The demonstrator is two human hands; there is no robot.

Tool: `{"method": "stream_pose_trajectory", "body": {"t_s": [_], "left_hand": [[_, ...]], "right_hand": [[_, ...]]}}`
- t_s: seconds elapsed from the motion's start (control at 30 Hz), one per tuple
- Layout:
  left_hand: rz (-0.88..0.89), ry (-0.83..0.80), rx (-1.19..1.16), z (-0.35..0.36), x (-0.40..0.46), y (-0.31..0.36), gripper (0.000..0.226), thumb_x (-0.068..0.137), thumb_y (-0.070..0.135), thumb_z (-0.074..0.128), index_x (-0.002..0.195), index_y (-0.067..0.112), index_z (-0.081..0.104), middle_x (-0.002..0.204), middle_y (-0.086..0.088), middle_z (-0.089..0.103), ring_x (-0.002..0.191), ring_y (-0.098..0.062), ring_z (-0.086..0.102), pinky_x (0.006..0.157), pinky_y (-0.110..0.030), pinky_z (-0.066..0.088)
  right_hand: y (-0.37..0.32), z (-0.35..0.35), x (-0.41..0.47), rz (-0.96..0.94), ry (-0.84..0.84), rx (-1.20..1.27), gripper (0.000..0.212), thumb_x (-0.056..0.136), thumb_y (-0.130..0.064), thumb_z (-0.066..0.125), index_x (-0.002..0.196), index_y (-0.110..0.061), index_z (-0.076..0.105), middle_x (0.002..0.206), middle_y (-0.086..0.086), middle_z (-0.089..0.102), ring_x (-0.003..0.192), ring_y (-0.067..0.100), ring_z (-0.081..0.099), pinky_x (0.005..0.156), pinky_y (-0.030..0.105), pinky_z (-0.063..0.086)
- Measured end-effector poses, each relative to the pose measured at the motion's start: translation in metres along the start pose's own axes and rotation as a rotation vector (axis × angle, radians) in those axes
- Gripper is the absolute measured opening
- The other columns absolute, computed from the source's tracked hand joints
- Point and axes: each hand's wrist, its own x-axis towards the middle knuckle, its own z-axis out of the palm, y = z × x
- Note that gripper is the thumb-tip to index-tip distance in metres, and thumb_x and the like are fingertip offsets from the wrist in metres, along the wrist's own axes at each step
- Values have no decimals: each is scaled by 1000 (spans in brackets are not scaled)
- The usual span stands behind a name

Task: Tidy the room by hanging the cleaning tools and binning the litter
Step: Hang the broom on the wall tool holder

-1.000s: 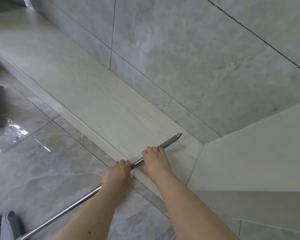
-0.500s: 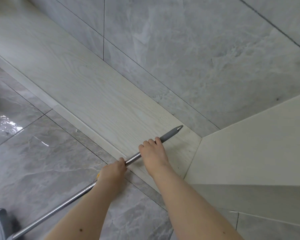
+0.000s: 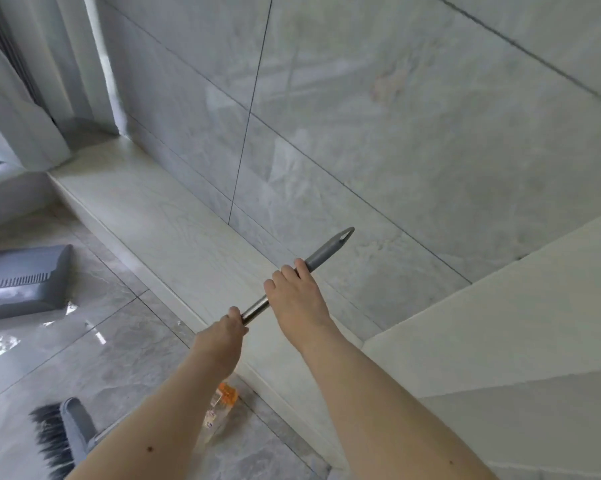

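I hold a broom by its metal handle [image 3: 254, 310], which ends in a grey grip with a hanging hole [image 3: 330, 248] pointing up right toward the tiled wall. My right hand [image 3: 297, 296] grips the handle just below the grey grip. My left hand [image 3: 228, 332] grips the metal shaft lower down. The broom head [image 3: 61, 438] with dark bristles shows at the bottom left, above the floor. A clear plastic bottle with an orange cap [image 3: 219, 408] lies on the floor under my left forearm.
A grey dustpan [image 3: 25, 282] lies on the glossy floor at the left. A pale wood-grain ledge [image 3: 174, 230] runs along the grey tiled wall [image 3: 396, 116]. A white cabinet surface [image 3: 517, 306] stands at the right, curtains [image 3: 22, 98] at the upper left.
Both hands have lifted the broom handle higher off the ledge. My view has tilted up and left, bringing the dustpan, curtains, broom head and bottle into sight.
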Motion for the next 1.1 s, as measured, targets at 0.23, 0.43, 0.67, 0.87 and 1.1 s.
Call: {"method": "stream_pose_trajectory", "body": {"t_s": [0.23, 0.43, 0.67, 0.87, 1.1], "left_hand": [[91, 169, -63, -148, -68, 56, 19, 102, 27, 33, 92, 13, 27, 66, 7, 36, 72, -25, 47, 69, -31, 37], [164, 319, -67, -269, -121, 104, 19, 102, 26, 34, 91, 12, 27, 63, 6, 35, 64, -25, 43, 64, -30, 34], [220, 427, -23, -400, -200, 171, 16, 103, 24, 32, 95, 14, 23, 79, 0, 52, 83, -28, 58, 69, -35, 42], [264, 534, -13, -480, -253, 228, 12, 100, 19, 41, 105, 11, 34, 71, 5, 47, 66, -20, 53, 56, -29, 40], [342, 616, 69, -539, -298, 288, 19, 98, 19, 49, 105, 9, 35, 75, 3, 57, 73, -24, 62, 59, -31, 44]], "right_hand": [[52, -162, -14, -43, 209, -110, 24, 89, -12, 51, 113, -10, 54, 113, 9, 58, 117, 29, 48, 119, 45, 14], [104, -300, -35, -66, 429, -273, 29, 96, -29, 47, 117, -10, 53, 121, 7, 58, 132, 27, 42, 121, 44, 7], [152, -459, -87, -34, 648, -435, 30, 93, -20, 51, 122, -16, 57, 131, 4, 57, 138, 23, 40, 119, 45, 16], [180, -558, -129, 104, 872, -365, 31, 75, -7, 69, 104, -19, 70, 117, 2, 68, 123, 21, 58, 110, 41, 37], [209, -642, -164, 279, 995, -284, 14, 84, -11, 63, 97, -16, 66, 102, 0, 65, 100, 21, 61, 88, 32, 47]]}}
